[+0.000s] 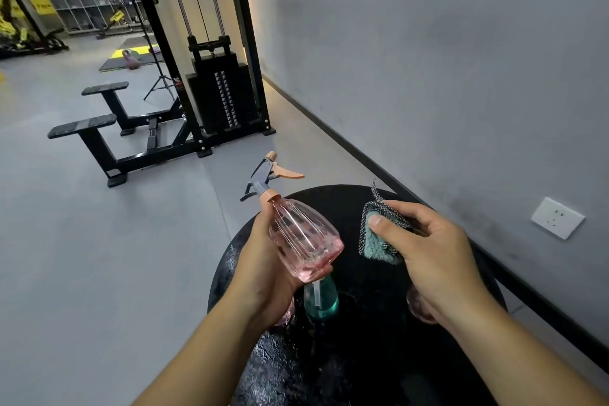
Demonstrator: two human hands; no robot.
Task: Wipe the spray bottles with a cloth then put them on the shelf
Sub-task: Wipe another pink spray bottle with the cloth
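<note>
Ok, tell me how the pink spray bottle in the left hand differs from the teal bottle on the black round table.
The clear pink ribbed spray bottle is held tilted in the air by the left hand; the teal bottle stands on the black round table. The pink one shows its full grey-and-peach trigger head; the teal one's top is hidden behind it. Both are translucent.

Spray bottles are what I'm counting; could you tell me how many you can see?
2 for certain: a pink bottle held in the left hand, a teal bottle on the round black table. Pink shapes under both hands may be more.
</note>
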